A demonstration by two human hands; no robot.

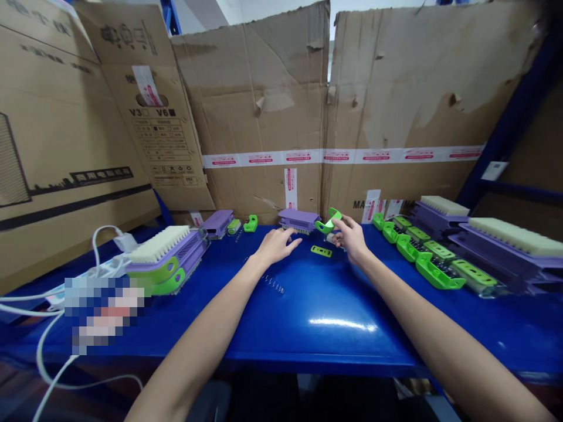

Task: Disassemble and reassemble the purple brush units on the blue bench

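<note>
My right hand (352, 239) pinches a bright green curved plastic end piece (331, 223) with holes in it. Below that piece, by the same fingers, is a small pale part (329, 237) too small to name. My left hand (278, 245) has its fingers stretched and apart, just in front of a purple brush body (299, 219) with bristles underneath; whether they touch is unclear. A flat green slotted plate (321, 251) lies between my hands. A metal coil spring (273, 283) rests on the blue table near my left forearm.
At left stand a purple-and-green brush block (169, 258), a white power strip (99, 272) with cables, and another purple body (219, 224). Green end pieces (433, 272), springs and purple blocks with cream bristles (519, 234) line the right. Cardboard panels (264, 105) wall the back.
</note>
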